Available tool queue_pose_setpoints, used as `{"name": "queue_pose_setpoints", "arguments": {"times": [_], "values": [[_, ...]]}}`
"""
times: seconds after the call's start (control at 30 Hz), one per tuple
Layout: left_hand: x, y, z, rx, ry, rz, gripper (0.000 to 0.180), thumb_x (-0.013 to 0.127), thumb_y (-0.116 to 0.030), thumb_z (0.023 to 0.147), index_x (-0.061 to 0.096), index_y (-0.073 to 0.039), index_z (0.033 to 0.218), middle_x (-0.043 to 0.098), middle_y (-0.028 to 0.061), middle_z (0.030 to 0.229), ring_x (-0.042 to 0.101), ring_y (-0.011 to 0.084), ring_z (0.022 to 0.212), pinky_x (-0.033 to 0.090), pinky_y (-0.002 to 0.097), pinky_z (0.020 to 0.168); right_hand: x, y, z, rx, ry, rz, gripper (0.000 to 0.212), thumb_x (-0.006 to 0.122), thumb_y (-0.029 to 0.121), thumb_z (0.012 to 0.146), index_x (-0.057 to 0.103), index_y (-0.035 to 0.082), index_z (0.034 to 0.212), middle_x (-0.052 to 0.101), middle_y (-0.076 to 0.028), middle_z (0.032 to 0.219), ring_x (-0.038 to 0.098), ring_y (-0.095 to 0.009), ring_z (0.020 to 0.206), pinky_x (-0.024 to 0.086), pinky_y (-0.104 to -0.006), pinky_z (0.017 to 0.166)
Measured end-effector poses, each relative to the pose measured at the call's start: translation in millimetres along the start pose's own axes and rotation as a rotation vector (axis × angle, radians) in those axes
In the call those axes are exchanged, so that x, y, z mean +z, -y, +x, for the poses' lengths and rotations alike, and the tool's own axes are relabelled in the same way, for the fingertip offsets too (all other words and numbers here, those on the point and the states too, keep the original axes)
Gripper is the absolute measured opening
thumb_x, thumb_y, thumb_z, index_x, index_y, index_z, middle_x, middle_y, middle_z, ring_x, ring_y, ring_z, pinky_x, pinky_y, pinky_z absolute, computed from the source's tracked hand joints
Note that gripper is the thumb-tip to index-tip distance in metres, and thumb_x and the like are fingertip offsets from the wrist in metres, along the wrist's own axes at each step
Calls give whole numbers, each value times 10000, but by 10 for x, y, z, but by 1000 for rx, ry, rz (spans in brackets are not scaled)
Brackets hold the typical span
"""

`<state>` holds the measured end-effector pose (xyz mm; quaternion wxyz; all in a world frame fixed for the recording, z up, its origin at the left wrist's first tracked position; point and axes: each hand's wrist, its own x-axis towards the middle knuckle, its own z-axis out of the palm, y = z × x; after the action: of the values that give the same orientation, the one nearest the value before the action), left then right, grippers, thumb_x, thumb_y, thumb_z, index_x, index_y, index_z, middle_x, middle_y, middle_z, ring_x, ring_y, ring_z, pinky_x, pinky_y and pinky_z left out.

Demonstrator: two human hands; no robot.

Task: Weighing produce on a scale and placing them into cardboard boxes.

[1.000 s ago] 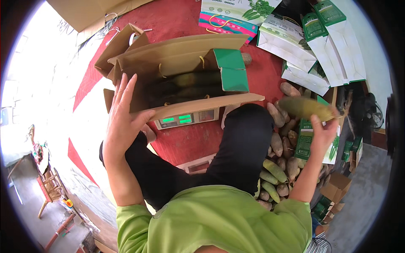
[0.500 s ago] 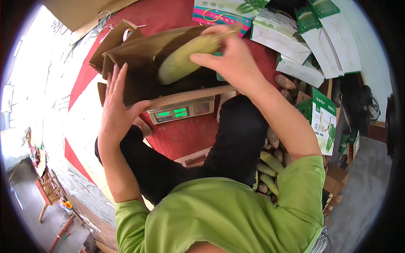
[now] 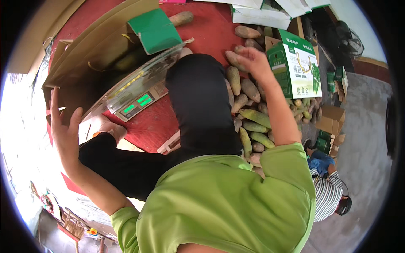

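Observation:
My left hand (image 3: 64,133) rests with fingers apart at the near edge of an open cardboard box (image 3: 95,40). The box lies over a scale (image 3: 136,104) with lit green digits. A greenish radish (image 3: 128,60) shows dimly in the shadowed box, beside a yellow cord. The box's green flap (image 3: 155,31) sticks up on its far right. Over to the right, my right hand (image 3: 254,64) is held above a heap of radishes (image 3: 249,90), its fingers loosely bent and apart. Its fingertips are close to a tan radish (image 3: 236,60); contact cannot be told.
A white-and-green carton (image 3: 299,67) stands beyond the heap, with more white cartons (image 3: 261,16) at the far edge. One loose radish (image 3: 182,18) lies on the red mat (image 3: 206,33). A person in a striped shirt (image 3: 328,196) is at the lower right, near brown boxes (image 3: 330,119).
The pale radish has left my right hand, which has moved from above the box to the heap at right. My view has turned right; the box now appears farther left and tilted.

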<state>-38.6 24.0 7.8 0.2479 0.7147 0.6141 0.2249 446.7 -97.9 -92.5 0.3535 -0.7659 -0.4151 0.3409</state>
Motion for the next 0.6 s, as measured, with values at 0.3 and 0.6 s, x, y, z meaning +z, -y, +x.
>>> {"name": "queue_pose_setpoints", "arguments": {"times": [0.3,0.6], "values": [[30,112,66,-77,-62,-120,515,611,-150,926,434,-109,1408,537,72,1281,592,126,945,489,259,811,-32,-2429,-1294,211,95,-563,201,675,200,730,661,27,830,664,-155,801,646,-316,783,505,-408,701],[-23,152,54,-75,-107,-248,523,590,-49,906,427,-56,1402,494,82,1379,604,161,1051,478,259,893,261,-3109,-2056,437,293,-700,372,694,364,717,615,2,756,638,-213,787,604,-410,803,488,-465,708]]}}
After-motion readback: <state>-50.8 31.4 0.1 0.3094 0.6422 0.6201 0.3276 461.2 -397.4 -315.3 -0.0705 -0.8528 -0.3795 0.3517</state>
